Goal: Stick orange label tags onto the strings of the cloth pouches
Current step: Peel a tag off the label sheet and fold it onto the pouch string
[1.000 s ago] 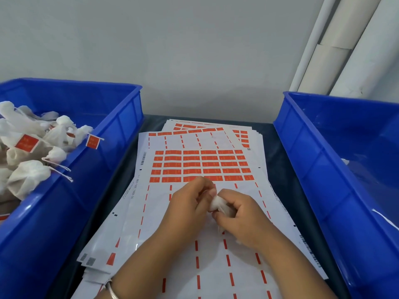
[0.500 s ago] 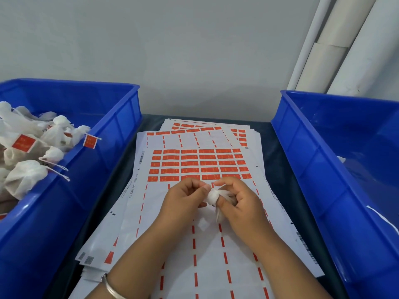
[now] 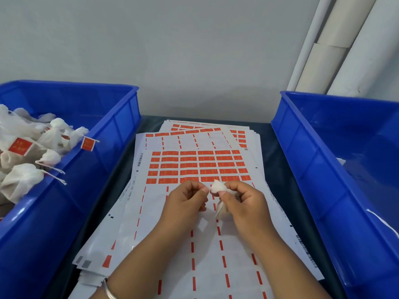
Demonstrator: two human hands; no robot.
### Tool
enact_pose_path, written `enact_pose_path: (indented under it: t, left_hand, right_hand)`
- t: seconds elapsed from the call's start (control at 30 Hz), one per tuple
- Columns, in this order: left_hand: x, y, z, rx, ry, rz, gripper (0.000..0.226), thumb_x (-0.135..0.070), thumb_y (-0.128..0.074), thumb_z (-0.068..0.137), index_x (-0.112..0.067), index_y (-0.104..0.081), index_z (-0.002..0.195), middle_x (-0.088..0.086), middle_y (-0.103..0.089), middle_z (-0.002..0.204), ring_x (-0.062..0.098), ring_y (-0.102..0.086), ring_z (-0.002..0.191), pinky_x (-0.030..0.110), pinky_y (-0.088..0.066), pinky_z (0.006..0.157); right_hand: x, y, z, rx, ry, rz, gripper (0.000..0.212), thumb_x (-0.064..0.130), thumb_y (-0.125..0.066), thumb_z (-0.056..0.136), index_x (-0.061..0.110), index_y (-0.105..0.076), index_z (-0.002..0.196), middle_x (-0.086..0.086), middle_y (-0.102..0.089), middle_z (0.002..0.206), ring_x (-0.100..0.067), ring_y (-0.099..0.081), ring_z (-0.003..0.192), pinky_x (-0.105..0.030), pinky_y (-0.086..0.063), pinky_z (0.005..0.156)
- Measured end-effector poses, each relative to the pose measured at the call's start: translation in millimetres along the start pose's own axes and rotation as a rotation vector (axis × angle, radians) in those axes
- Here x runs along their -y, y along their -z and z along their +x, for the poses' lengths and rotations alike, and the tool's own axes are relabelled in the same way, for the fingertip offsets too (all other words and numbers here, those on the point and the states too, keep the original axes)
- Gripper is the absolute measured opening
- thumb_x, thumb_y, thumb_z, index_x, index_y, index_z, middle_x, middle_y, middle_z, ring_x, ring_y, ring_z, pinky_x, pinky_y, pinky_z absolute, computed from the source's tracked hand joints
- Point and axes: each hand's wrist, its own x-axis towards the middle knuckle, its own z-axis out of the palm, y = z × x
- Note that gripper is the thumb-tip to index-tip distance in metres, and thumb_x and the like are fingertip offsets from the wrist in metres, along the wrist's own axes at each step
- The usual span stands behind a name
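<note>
A small white cloth pouch (image 3: 217,187) is held in my right hand (image 3: 244,201), its gathered top poking out between thumb and fingers and its body hanging below the palm. My left hand (image 3: 185,201) is just to its left, fingertips pinched together close to the pouch top; what they pinch is too small to tell. Both hands hover over a stack of label sheets (image 3: 194,214), whose top sheet carries rows of orange label tags (image 3: 197,167). The pouch's string is not visible.
A blue bin (image 3: 121,117) on the left holds several white pouches (image 3: 23,180), some with orange tags (image 3: 87,143) on their strings. A second blue bin (image 3: 313,160) stands on the right. A wall and white pipes (image 3: 336,50) are behind.
Both hands have drifted slightly away from me over the sheet with the pouch. The left hand's fingers have parted a little from the pouch top.
</note>
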Motion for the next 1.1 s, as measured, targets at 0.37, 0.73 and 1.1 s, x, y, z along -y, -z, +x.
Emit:
enact_pose_path:
  t: [0.37,0.73,1.1]
  left_hand:
    - [2,-4,-12,-0.066,-0.513,0.376,0.037,-0.016,-0.074,0.075,-0.048,-0.055,0.077,-0.026,-0.054,0.082,-0.006,-0.050,0.087,0.004,-0.043,0.069]
    - [5,1,-5,-0.145,-0.534,0.535,0.031,-0.040,-0.064,0.067,-0.021,-0.075,0.087,-0.029,-0.046,0.077,0.002,-0.051,0.075,0.007,-0.039,0.065]
    - [6,-1,-9,-0.151,-0.526,0.556,0.020,-0.029,-0.077,0.070,-0.035,-0.062,0.083,-0.033,-0.045,0.082,-0.002,-0.052,0.080,0.004,-0.039,0.068]
  right_hand:
    - [1,0,2,-0.022,-0.187,0.227,0.025,0.026,-0.063,0.088,0.046,-0.073,0.078,0.019,-0.072,0.090,-0.015,-0.064,0.099,-0.034,-0.051,0.088]
    - [5,-2,0,0.040,-0.196,0.191,0.031,0.023,-0.064,0.088,0.048,-0.072,0.072,0.023,-0.071,0.084,-0.015,-0.063,0.096,-0.027,-0.050,0.083]
    - [6,-1,0,0.054,-0.223,0.213,0.024,0.022,-0.065,0.088,0.036,-0.075,0.072,0.016,-0.072,0.087,-0.018,-0.064,0.098,-0.040,-0.052,0.093]
